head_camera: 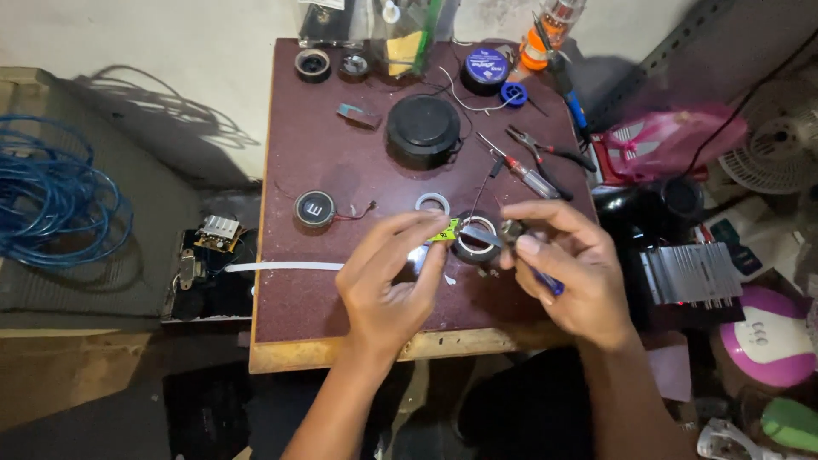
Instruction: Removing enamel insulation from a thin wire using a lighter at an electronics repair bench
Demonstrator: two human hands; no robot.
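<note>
Far left: a coil of blue cable (51, 200) lies on the floor, well apart from the worktop (324, 298).
Below the worktop's left edge: an open black case with a circuit board (215, 234) sits on a lower surface.
Left of centre: a small round speaker (315, 209) with red leads lies flat on the worktop, and a white strip (281, 267) runs across the left edge.
Rear of worktop: a large black round cap (423, 128), a roll of dark tape (486, 70) and a white ring (433, 203).
Left hand (388, 285): raised over the worktop's front half, thumb and forefinger pinched on a small yellow-green piece (445, 230) that touches the small black ring part.
Small black ring part (475, 240): between both hands, just right of the left fingertips and just left of the right ones; its opening faces up, and the left hand steadies it.
Thin tool (490, 239): its long axis runs left to right, tip resting on the ring's rim, blue handle end under the right palm.
Right hand (567, 273): closed around the tool, fingers bent; it is the nearer hand to the ring's right rim.
Right rear: a screwdriver (524, 175) and pliers (550, 152) lie slanted.
Far right: a pink bag (673, 140), a finned metal block (690, 273) and a white fan (780, 153).
</note>
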